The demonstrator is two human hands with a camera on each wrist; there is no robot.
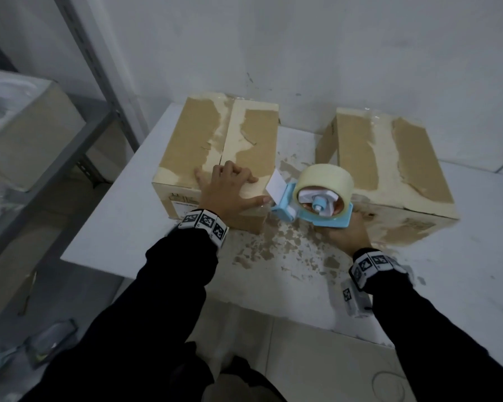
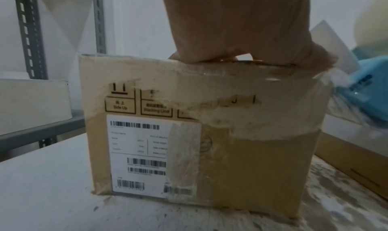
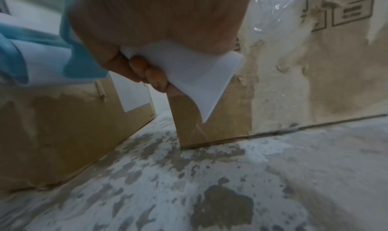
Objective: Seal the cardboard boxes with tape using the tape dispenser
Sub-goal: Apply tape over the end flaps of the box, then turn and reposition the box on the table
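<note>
At the far left a grey metal shelf (image 1: 105, 117) carries a pale box, apart from the work. On the white table (image 1: 105, 227) the left cardboard box (image 1: 215, 140) lies with its long axis running away from the person toward the wall, its centre seam along that same line and much of its skin peeled from old tape. The left hand (image 1: 227, 190) lies flat on the near end of the lid, fingers (image 1: 244, 177) spread and straight, thumb along the near edge over a clear strip of tape; it clasps nothing, and it probably sits there to pin the flaps and keep the box from sliding. Just to the right, at the box's near right corner, the blue tape dispenser (image 1: 317, 207) is held up on edge, its roll of tape (image 1: 325, 181) facing the person and its mouth and white flap (image 1: 276, 184) pointing left at the box, long axis across the table. That aim suits laying tape onto this box. The right hand (image 1: 346, 233) is wrapped around the white handle from below, fingers (image 3: 155, 78) curled on it. Farther right, the second cardboard box (image 1: 389, 169) sits near the dispenser, likewise scuffed, long axis angled toward the wall.
</note>
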